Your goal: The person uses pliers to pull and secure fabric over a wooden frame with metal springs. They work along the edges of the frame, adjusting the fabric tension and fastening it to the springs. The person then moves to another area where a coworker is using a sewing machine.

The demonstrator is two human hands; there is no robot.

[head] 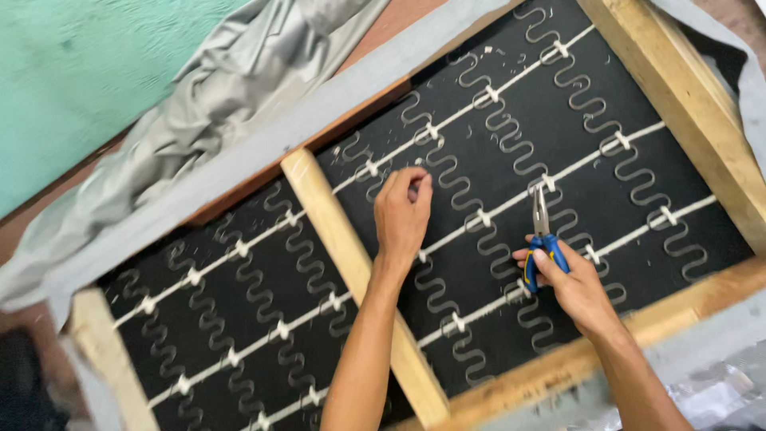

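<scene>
Right now your right hand [576,289] grips the blue-handled pliers [542,239], nose pointing up at a white cord [511,206] across the zigzag springs [447,172]. Your left hand [403,214], well apart, pinches at a spring beside the wooden crossbar [335,231].

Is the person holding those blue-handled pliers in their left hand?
No, the pliers are in the right hand, while the left hand pinches at a zigzag spring on the black backing.

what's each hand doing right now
Left hand: fingers pinched on the black fabric by a zigzag spring.
Right hand: closed around blue-handled pliers.
</scene>
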